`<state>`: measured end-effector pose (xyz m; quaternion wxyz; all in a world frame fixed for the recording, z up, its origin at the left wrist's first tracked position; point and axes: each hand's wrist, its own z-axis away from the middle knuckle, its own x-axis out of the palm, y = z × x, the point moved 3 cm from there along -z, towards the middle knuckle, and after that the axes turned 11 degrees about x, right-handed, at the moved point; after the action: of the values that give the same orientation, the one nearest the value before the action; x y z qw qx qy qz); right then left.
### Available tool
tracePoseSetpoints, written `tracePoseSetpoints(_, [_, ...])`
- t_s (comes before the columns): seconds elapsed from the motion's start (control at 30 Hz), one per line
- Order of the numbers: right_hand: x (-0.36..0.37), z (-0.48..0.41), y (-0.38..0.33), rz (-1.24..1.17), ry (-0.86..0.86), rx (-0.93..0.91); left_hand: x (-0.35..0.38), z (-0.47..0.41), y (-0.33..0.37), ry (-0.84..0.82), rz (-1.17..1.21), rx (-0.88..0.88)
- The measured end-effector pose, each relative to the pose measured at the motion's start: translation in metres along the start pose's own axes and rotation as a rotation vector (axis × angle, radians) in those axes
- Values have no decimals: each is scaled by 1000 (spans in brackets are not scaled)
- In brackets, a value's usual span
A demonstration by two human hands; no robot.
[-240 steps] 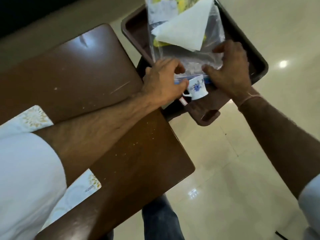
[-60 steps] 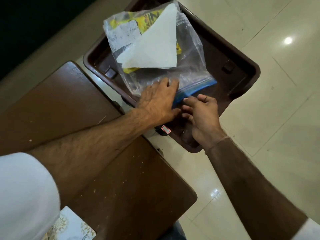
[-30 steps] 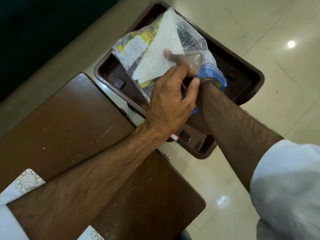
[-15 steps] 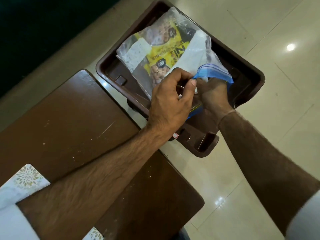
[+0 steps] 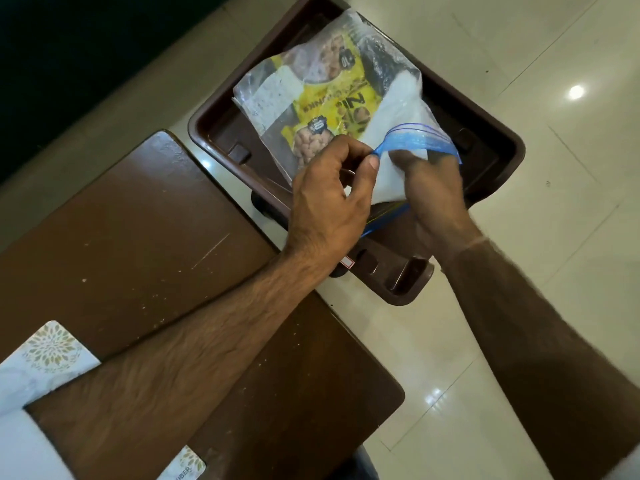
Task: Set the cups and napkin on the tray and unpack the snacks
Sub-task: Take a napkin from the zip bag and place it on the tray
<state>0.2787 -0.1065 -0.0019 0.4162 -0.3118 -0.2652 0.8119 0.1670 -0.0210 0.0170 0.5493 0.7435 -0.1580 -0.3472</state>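
On the brown tray beside the desk I log one clear zip bag, blue-edged mouth open, yellow snack packet inside. My left hand has its fingers pinched on the blue rim; my right hand grips the white napkin at the mouth. Film: limp, slippery, light (packet likely crushable). Hold the rim; draw contents by their edges.

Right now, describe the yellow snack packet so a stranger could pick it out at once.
Find the dark brown tray beyond the wooden table. A clear zip bag with a blue seal lies in it. The yellow snack packet is inside, beside a white napkin; it alone is bright yellow, with nuts pictured.
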Motion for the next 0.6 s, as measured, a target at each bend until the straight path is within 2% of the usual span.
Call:
tracePoseSetpoints(0.1, [-28, 19, 10, 33, 17, -47, 2, 0, -3, 32, 26, -51])
tracePoseSetpoints(0.37, [-94, 79, 42, -138, -188, 137, 3, 24, 0, -5, 234, -253])
tracePoseSetpoints(0.5, [-93, 112, 47, -224, -298, 196, -14, 77, 35, -205, 469, -339])
tracePoseSetpoints(0.6, [-81, 135, 55, -202, -307, 255, -40, 116, 55, -280, 407, -435])
